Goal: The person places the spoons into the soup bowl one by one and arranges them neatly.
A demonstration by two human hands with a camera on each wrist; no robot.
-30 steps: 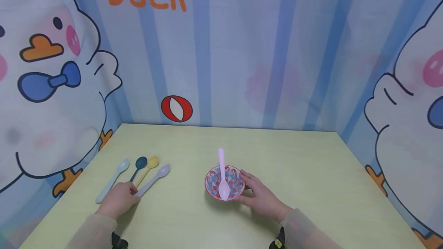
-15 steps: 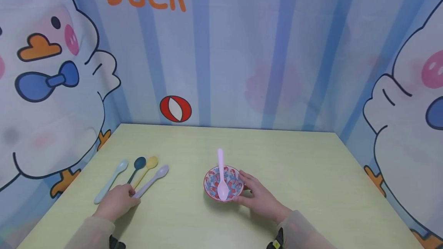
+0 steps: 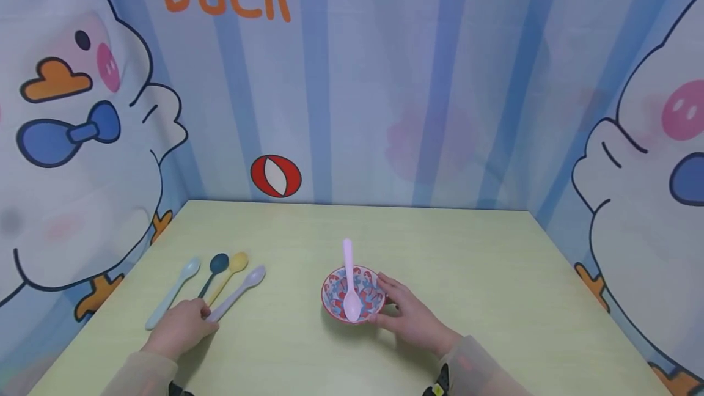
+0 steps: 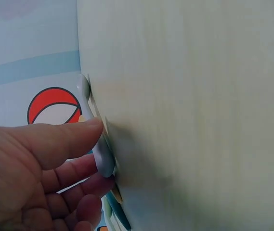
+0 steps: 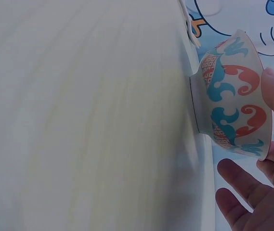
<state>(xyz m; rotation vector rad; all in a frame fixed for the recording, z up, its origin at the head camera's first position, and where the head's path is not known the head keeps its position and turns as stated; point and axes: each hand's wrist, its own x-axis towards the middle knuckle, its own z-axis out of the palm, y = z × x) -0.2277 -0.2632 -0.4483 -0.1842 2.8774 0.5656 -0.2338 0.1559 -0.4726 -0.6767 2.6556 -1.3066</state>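
Note:
At the left of the table, my left hand (image 3: 178, 327) pinches the handle end of a lavender spoon (image 3: 238, 293) between thumb and fingers. The left wrist view shows the thumb along one side of that handle and fingertips at the other. Beside it lie a yellow spoon (image 3: 238, 261), a dark teal spoon (image 3: 219, 263) and a light blue spoon (image 3: 175, 289), the first two partly hidden by the hand. My right hand (image 3: 411, 316) holds a red-and-blue patterned bowl (image 5: 238, 96) by its right side, thumb and fingers at the rim. A pink spoon (image 3: 352, 304) leans inside, handle over the far rim.
The pale yellow-green table (image 3: 451, 249) ends at the back against a blue striped curtain (image 3: 374, 78). Duck-print fabric (image 3: 82, 200) lines both sides. The bowl stands near the table's middle, right of the spoons.
The head view has shifted slightly, so the whole scene sits a little further left and lower. Both hands keep their grips, and the spoons and bowl hold their places on the table.

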